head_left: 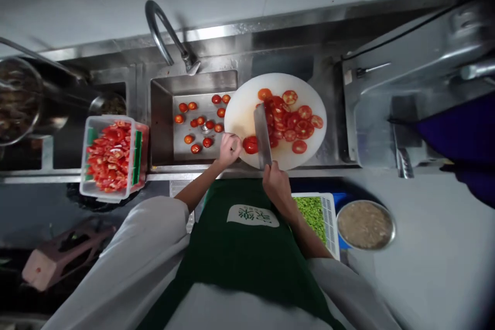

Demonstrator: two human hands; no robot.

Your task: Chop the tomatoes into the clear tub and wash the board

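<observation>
My right hand (pixel 277 184) is closed around the handle of a cleaver (pixel 263 136). Its broad blade stands over the round white cutting board (pixel 242 98), between a red tomato (pixel 250 145) on the left and a heap of tomato slices (pixel 284 118) on the right. Close to the board's left edge is my left hand (pixel 230 149), its fingers curled together just beside that tomato. Whether anything small is inside those fingers I cannot make out. An orange-red tomato piece (pixel 264 94) lies near the top of the heap.
Several whole tomatoes (pixel 196 148) lie in the steel sink (pixel 162 124) under a curved faucet (pixel 157 31). A clear tub (pixel 84 157) of cut tomatoes stands on the left. Below right are a white basket (pixel 331 216) of chopped greens and a round metal bowl (pixel 392 232).
</observation>
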